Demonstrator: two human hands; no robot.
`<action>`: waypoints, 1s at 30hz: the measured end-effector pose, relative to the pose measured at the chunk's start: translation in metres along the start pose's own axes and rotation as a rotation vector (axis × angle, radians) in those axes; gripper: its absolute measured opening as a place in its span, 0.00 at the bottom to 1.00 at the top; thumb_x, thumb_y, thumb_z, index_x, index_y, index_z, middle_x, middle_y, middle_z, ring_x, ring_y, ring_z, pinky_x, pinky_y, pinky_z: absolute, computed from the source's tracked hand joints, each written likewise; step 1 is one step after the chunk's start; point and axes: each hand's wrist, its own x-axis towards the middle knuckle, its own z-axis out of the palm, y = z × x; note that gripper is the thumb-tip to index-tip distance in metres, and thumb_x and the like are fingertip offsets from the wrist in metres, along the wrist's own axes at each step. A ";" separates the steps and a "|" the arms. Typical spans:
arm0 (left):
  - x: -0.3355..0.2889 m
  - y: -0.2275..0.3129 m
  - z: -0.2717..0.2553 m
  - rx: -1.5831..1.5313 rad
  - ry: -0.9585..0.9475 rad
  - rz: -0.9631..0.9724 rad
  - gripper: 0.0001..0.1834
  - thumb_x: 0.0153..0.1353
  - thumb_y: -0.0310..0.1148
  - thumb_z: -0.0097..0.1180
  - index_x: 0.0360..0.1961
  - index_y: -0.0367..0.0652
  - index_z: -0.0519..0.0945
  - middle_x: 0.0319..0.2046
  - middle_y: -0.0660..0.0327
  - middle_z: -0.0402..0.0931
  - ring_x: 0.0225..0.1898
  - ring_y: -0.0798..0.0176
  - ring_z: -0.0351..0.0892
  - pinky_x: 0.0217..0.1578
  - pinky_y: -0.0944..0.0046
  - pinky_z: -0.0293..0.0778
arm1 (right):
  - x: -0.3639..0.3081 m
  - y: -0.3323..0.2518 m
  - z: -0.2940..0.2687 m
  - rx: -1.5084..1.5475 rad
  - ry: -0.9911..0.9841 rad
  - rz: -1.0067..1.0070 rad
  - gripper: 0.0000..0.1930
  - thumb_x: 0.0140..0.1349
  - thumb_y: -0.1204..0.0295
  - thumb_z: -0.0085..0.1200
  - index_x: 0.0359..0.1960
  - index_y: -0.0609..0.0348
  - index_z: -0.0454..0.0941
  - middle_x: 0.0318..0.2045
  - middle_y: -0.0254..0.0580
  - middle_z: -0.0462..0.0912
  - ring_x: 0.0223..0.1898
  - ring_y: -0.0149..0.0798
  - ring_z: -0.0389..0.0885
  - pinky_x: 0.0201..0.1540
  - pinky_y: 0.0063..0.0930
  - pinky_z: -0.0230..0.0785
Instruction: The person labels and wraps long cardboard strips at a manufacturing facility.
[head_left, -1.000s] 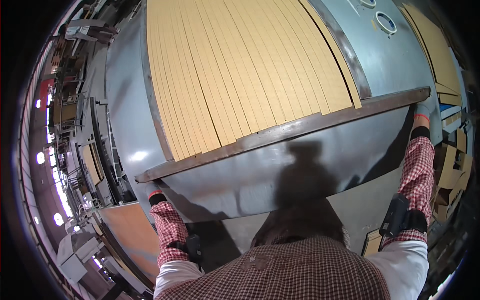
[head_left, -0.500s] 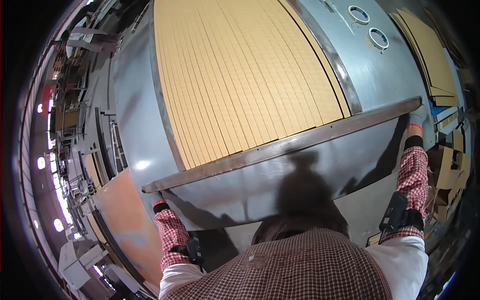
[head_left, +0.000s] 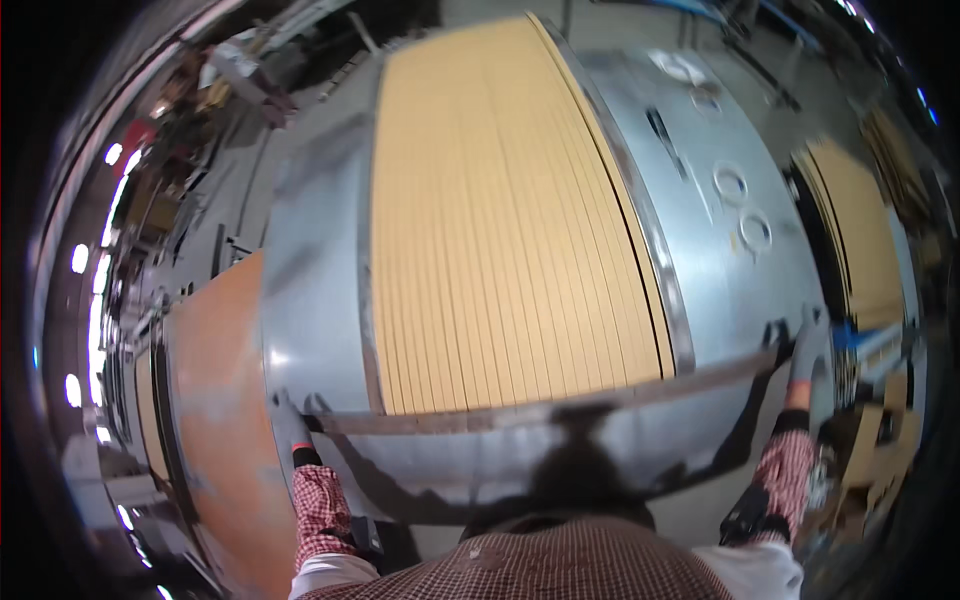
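A long dark metal bar (head_left: 540,408) lies crosswise on a grey metal sheet (head_left: 480,455), along the near ends of a row of tan board strips (head_left: 500,250). My left hand (head_left: 290,418), in a grey glove, is beside the bar's left end, its fingers pointing forward. At the right end my other gloved hand, my right hand (head_left: 812,345), is also stretched forward beside the bar. Both hands look apart from the bar, though blur softens the fingers. Dark strips flank the boards, the right strip (head_left: 640,220) and the left strip (head_left: 366,300).
Two tape rolls, a nearer roll (head_left: 755,232) and a farther roll (head_left: 729,184), lie on the sheet's right side near a dark slim tool (head_left: 664,142). Stacked cardboard (head_left: 850,230) stands at right above open boxes (head_left: 875,460). An orange-brown panel (head_left: 215,400) is at left; another person (head_left: 250,80) is far left.
The view has shifted, showing more of the sheet's far end. The bar now lies straighter across the board ends. My hands have come off its ends and sit just outside them.
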 end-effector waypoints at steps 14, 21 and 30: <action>-0.084 0.169 0.179 -0.490 -0.873 0.249 0.45 0.57 0.46 0.58 0.68 0.38 0.51 0.67 0.59 0.54 0.67 0.61 0.52 0.66 0.62 0.48 | -0.096 -0.227 0.191 0.867 -1.133 0.054 0.47 0.47 0.68 0.61 0.69 0.62 0.49 0.65 0.44 0.59 0.66 0.39 0.56 0.67 0.27 0.46; -0.169 0.106 0.111 -0.508 -0.904 0.182 0.51 0.52 0.43 0.64 0.69 0.39 0.46 0.69 0.58 0.48 0.69 0.60 0.47 0.67 0.62 0.43 | -0.169 -0.198 0.088 0.912 -1.169 0.245 0.47 0.44 0.73 0.59 0.68 0.63 0.49 0.65 0.45 0.60 0.66 0.40 0.56 0.66 0.28 0.49; -0.193 0.068 0.080 -0.401 -0.888 0.164 0.44 0.52 0.39 0.63 0.66 0.37 0.55 0.64 0.52 0.59 0.65 0.57 0.56 0.63 0.60 0.55 | -0.187 -0.162 0.048 0.653 -1.137 0.105 0.41 0.53 0.70 0.59 0.67 0.63 0.51 0.61 0.47 0.64 0.61 0.38 0.62 0.63 0.29 0.56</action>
